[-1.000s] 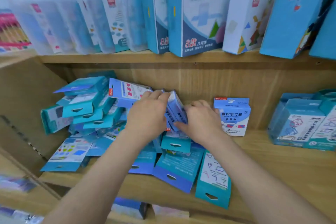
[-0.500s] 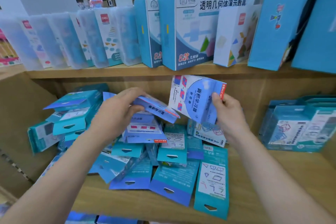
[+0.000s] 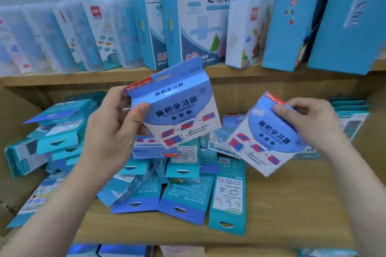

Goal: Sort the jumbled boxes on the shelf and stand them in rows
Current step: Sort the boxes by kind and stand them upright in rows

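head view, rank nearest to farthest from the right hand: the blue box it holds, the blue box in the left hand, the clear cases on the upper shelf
1. right-hand box, pinched by the right hand itself.
2. left-hand box, held by the left hand, centre-left.
3. clear cases, upper shelf, far left and behind.

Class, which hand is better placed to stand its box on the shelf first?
Probably the right hand: its lower box hangs over bare shelf board; the left hand's upper box is above the jumbled pile.
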`<state>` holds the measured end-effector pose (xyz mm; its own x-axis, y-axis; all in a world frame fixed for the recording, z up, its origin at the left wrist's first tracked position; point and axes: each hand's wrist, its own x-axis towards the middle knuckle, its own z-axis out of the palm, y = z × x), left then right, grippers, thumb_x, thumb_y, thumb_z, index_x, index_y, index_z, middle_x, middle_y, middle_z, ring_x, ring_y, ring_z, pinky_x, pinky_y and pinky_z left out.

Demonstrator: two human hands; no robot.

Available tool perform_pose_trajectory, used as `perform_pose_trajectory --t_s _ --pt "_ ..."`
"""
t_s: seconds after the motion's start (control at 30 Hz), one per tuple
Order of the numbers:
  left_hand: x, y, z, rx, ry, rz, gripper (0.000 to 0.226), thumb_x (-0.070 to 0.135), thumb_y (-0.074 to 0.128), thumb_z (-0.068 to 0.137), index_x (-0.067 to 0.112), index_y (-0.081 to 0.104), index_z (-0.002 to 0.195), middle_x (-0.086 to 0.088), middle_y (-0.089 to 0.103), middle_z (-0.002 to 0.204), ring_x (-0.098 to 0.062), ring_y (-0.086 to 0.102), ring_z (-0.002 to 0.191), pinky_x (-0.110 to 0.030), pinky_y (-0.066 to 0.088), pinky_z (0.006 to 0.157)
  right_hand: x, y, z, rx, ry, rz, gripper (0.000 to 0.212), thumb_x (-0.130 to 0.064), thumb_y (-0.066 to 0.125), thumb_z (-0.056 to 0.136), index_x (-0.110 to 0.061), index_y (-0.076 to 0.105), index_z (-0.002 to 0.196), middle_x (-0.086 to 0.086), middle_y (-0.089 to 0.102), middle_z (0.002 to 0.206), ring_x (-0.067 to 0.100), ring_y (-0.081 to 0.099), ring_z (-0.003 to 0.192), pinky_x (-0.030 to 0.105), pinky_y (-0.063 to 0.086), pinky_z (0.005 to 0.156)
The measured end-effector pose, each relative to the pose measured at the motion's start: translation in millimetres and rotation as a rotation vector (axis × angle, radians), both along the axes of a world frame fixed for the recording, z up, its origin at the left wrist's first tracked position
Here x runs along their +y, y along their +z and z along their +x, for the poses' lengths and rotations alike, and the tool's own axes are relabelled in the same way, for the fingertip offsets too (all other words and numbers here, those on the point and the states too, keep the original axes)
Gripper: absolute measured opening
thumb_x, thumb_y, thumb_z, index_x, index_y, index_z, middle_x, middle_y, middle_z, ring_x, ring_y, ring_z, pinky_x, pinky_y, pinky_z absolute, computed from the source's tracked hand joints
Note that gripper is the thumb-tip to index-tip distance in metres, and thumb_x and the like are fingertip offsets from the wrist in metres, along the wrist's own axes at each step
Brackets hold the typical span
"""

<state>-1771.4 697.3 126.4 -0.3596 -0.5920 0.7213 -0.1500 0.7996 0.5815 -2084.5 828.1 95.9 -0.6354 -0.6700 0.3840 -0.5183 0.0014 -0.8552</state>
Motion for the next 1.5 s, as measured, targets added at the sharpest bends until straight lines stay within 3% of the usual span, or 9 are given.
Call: perform_pose_trajectory --t_s 0.33,0.43,0.53,0.73,0.9,1.07,1.23,1.4,1.5 --pt "51 -52 -78 -0.117 -0.425 0.327 0.015 0.031 0.054 0.086 0.028 0.056 0.101 0.017 0.07 0.095 -0.014 0.065 0.059 -0.025 0.052 0.059 36 -42 -24 0.351 0.058 0.572 0.011 -0.029 0.07 0.083 -0.024 0.074 0.074 0.0 0.071 0.071 0.023 0.063 0.072 0.034 0.046 0.063" --pt "66 -83 -102 -0.264 -0.489 0.361 0.018 0.032 0.054 0.085 0.03 0.054 0.103 0.017 0.068 0.1 -0.015 0.065 0.062 -0.032 0.054 0.064 41 -52 -29 0.339 0.083 0.647 0.037 -0.017 0.065 0.085 -0.039 0.069 0.056 -0.018 0.064 0.056 0.015 0.058 0.064 0.027 0.044 0.059" --pt "77 -119 -126 -0.453 -0.478 0.309 0.022 0.044 0.054 0.086 0.036 0.049 0.106 0.008 0.069 0.087 -0.019 0.066 0.072 -0.035 0.053 0.069 49 -63 -46 0.259 0.119 0.6 0.007 -0.036 0.068 0.085 -0.035 0.075 0.087 -0.015 0.07 0.081 0.011 0.065 0.085 0.029 0.051 0.073" --pt "89 -148 -161 -0.513 -0.342 0.24 0.026 0.032 0.057 0.092 0.022 0.05 0.115 0.022 0.05 0.063 -0.007 0.055 0.066 -0.013 0.032 0.056 64 -77 -60 0.208 0.043 0.488 0.051 -0.059 0.062 0.076 -0.027 0.064 0.117 -0.005 0.061 0.122 0.012 0.053 0.113 0.028 0.041 0.094" --pt "94 -150 -169 -0.487 -0.358 0.258 0.032 0.035 0.058 0.091 0.033 0.044 0.12 0.02 0.058 0.088 0.0 0.054 0.064 -0.021 0.039 0.062 78 -80 -58 0.018 0.064 0.349 0.063 -0.072 0.052 0.065 -0.042 0.054 0.12 -0.003 0.052 0.116 0.011 0.051 0.112 0.029 0.043 0.095" --pt "95 -153 -169 -0.483 -0.397 0.349 0.046 0.029 0.059 0.091 0.056 0.031 0.116 0.037 0.049 0.1 0.011 0.057 0.075 -0.003 0.039 0.063 92 -81 -50 -0.2 0.121 0.239 0.068 -0.063 0.056 0.066 -0.05 0.04 0.13 -0.013 0.047 0.122 0.0 0.05 0.114 0.018 0.044 0.084" --pt "86 -138 -160 -0.585 -0.411 0.324 0.071 0.013 0.063 0.082 0.043 0.03 0.137 0.041 0.045 0.105 0.001 0.059 0.074 -0.024 0.051 0.073 102 -92 -42 -0.191 0.16 0.244 0.083 -0.05 0.071 0.065 -0.053 0.029 0.136 -0.013 0.04 0.135 0.002 0.042 0.122 0.016 0.039 0.085" --pt "29 -102 -180 -0.638 -0.183 0.016 0.053 0.002 0.055 0.08 0.026 0.052 0.127 0.01 0.056 0.123 -0.013 0.051 0.109 -0.031 0.044 0.093 97 -102 -34 -0.067 0.104 0.268 0.087 -0.036 0.082 0.066 -0.049 0.034 0.137 -0.01 0.038 0.133 -0.011 0.037 0.119 0.001 0.034 0.086" --pt "-6 -100 -204 -0.964 0.024 -0.197 0.06 0.009 0.055 0.083 0.023 0.037 0.139 0.002 0.044 0.139 -0.023 0.035 0.126 -0.039 0.033 0.102 96 -104 -31 0.007 0.066 0.302 0.087 -0.024 0.084 0.068 -0.047 0.035 0.136 -0.007 0.036 0.127 -0.009 0.039 0.107 -0.009 0.029 0.075"
